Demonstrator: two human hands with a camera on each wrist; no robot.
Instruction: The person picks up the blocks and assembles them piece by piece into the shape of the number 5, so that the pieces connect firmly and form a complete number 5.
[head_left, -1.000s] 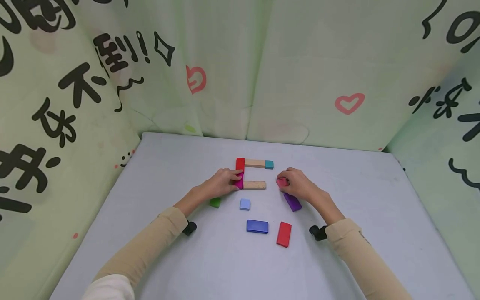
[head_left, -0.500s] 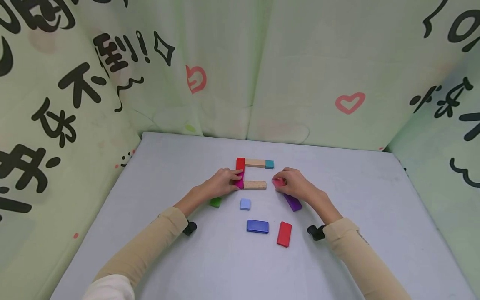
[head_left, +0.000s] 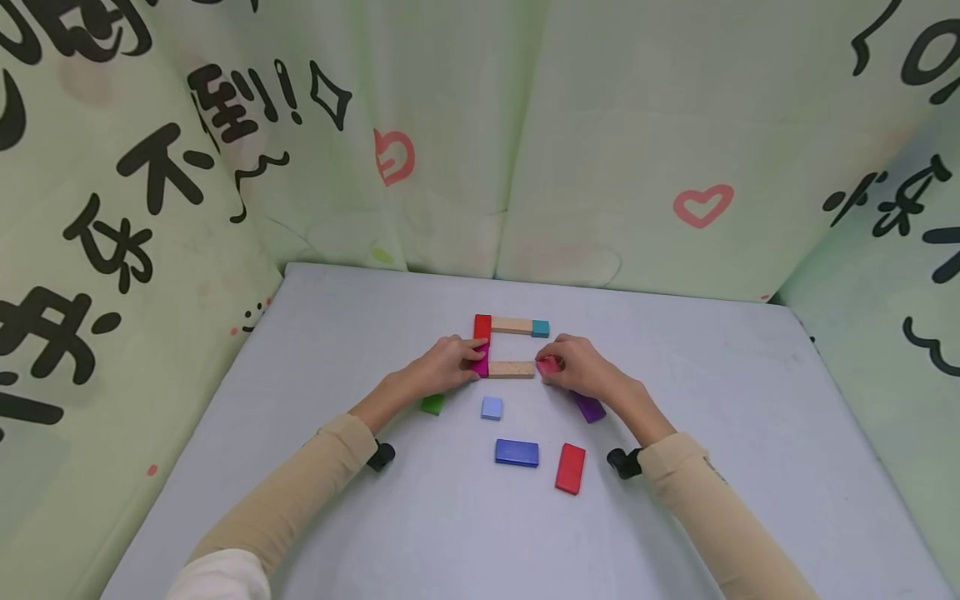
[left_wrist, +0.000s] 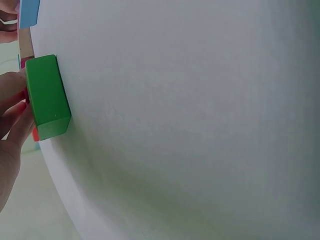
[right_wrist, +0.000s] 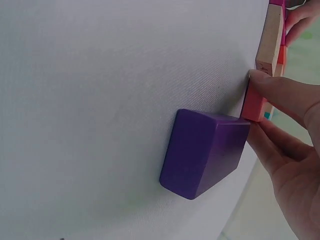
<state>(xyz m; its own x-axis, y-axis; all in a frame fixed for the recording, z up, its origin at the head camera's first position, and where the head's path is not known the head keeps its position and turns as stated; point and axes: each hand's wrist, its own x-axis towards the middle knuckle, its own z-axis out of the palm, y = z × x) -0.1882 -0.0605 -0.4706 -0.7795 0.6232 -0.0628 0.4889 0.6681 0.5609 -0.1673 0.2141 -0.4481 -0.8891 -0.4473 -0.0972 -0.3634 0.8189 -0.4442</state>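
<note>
My left hand (head_left: 446,365) grips a magenta block (head_left: 482,364), which stands end to end with a red block (head_left: 482,326) behind it. Thumb and fingers of my right hand (head_left: 588,367) pinch a small pinkish-red block (right_wrist: 253,102), at the right end of a plain wooden block (head_left: 512,370); the thumb hides any gap there. That wooden block runs right from the magenta one. A second wooden block (head_left: 512,326) extends from the red one to a teal cube (head_left: 540,329). Just below my right hand lies a purple block (right_wrist: 205,152).
Near my left hand is a green block (left_wrist: 47,97), partly covered in the head view. A light blue block (head_left: 491,408), a dark blue block (head_left: 517,452) and another red block (head_left: 570,468) lie closer to me on the white table (head_left: 420,533). Curtains hang behind.
My right hand has slid left with the pinkish-red block, bringing it up to the wooden block's right end. The left hand stays at the magenta block.
</note>
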